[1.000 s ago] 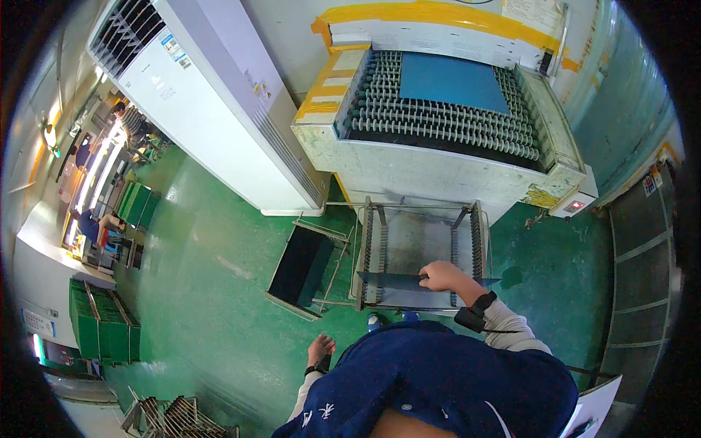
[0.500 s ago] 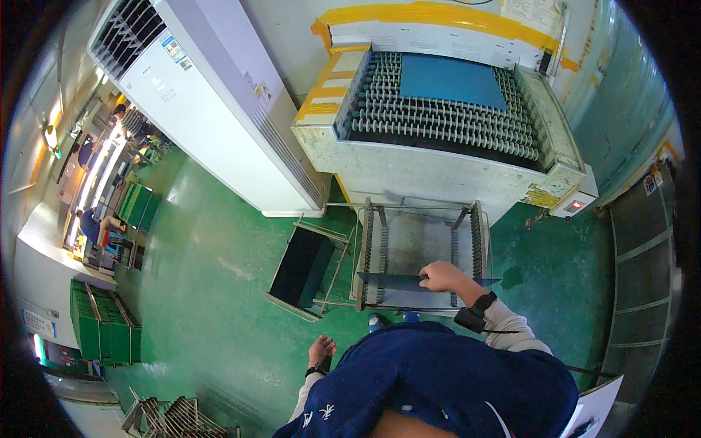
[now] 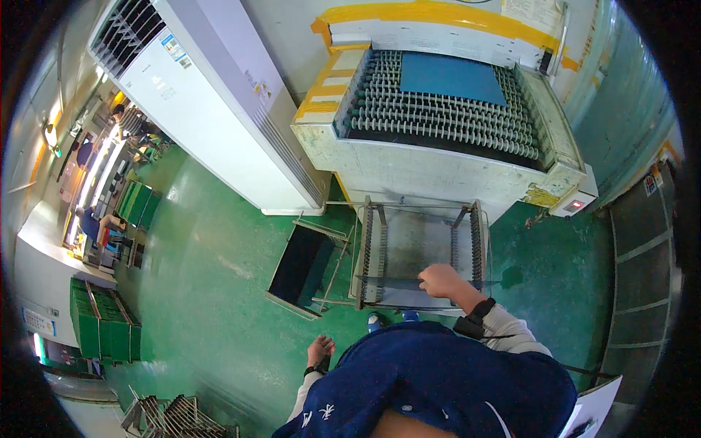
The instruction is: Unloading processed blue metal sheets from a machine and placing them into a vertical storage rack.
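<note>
My right hand (image 3: 440, 281) is closed on the upper edge of a thin dark panel (image 3: 391, 283), which stands on edge across the near part of a slotted metal rack (image 3: 478, 244). Toothed rails run along both sides of that rack. Low by my left side hangs my left hand (image 3: 320, 350), its fingers apart and nothing in them. Just left of the slotted rack, a smaller wire-framed rack (image 3: 301, 266) holds dark panels. Beyond, a blue sheet (image 3: 453, 79) lies on the rollers (image 3: 438, 131) of a conveyor machine.
A tall white air conditioner (image 3: 212, 109) stands left of the machine. Green racks (image 3: 106, 321) and stacked metal frames (image 3: 179, 420) are at the left. Two people (image 3: 91, 225) sit by a lit bench far left. Dark panelling (image 3: 642, 285) rises at the right.
My right hand and the dark panel have lowered slightly at the rack's near end. The blue sheet has shifted slightly away on the rollers. My left hand has hardly moved.
</note>
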